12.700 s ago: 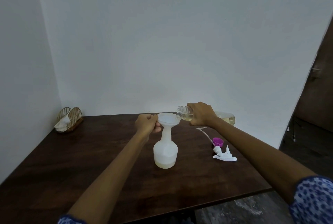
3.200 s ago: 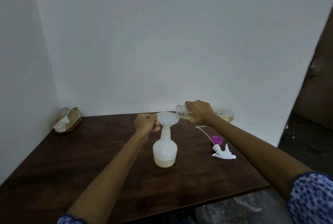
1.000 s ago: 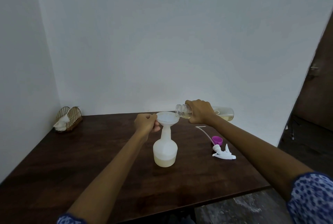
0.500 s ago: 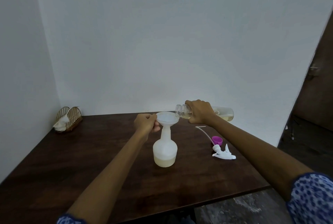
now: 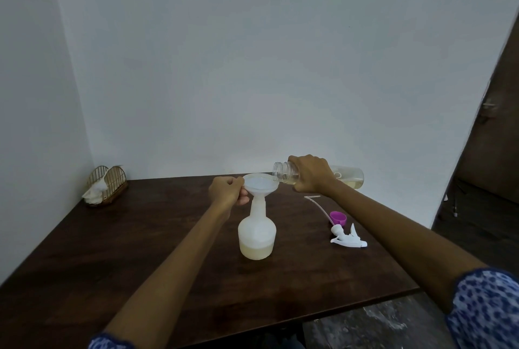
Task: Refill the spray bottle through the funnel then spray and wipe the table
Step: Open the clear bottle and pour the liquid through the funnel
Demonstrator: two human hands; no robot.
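Note:
A white translucent spray bottle stands uncapped on the dark wooden table, with pale yellowish liquid in its bottom part. A white funnel sits in its neck. My left hand pinches the funnel's left rim. My right hand grips a clear refill bottle tipped almost level, its open mouth over the funnel's right edge. Yellowish liquid lies in the refill bottle's far end. The white trigger sprayer head with its thin dip tube lies on the table to the right.
A purple cap lies beside the sprayer head. A gold wire holder with white cloth or napkins stands in the back left corner. White walls close the table's left and back sides. The table's right edge drops to a dark floor.
Both hands, the funnel and the refill bottle hold the same pose across the frames. The liquid level in the spray bottle looks about the same.

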